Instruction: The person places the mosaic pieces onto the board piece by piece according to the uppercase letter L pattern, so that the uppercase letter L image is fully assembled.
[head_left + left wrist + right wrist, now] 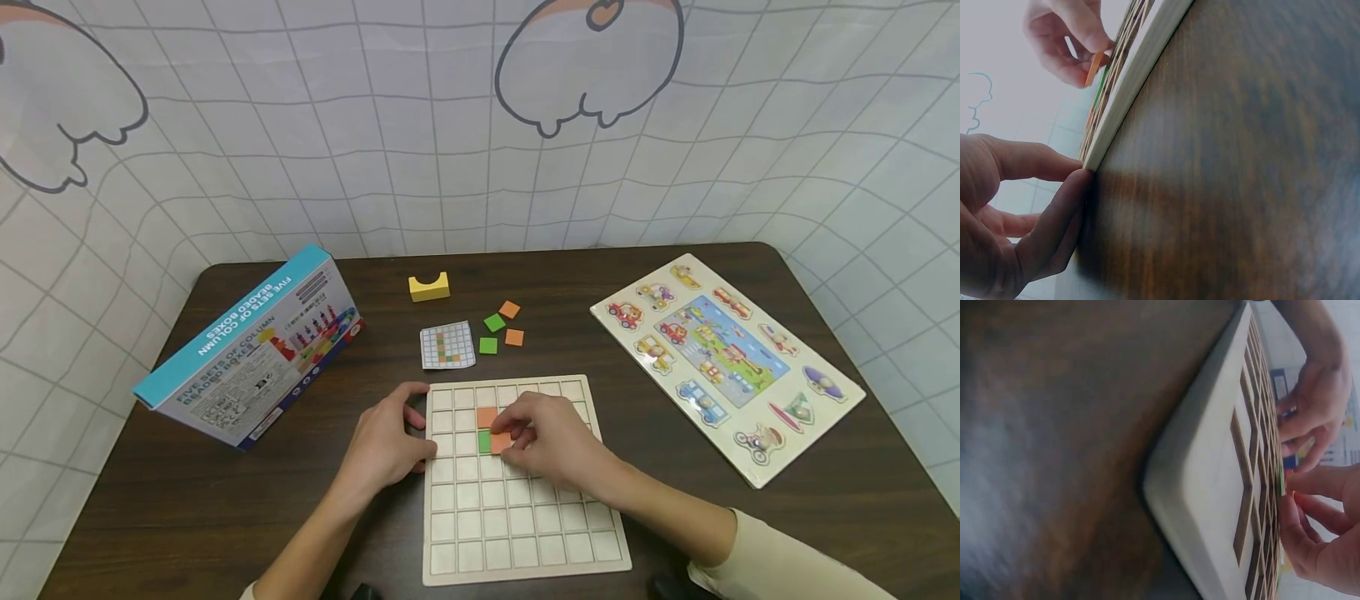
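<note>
A pale wooden grid board lies on the table, with an orange tile and a green tile in its squares. My left hand rests at the board's left side, thumb and fingertips spread along the edge. Over the middle of the grid, my right hand pinches another orange tile between thumb and fingers. That tile is tilted close over the board, beside the green one. Beyond the board are a small pattern card and several loose orange and green tiles.
A blue and white box stands at the left. The picture puzzle board occupies the right side. A yellow arched block sits near the far table edge, in front of a white gridded curtain.
</note>
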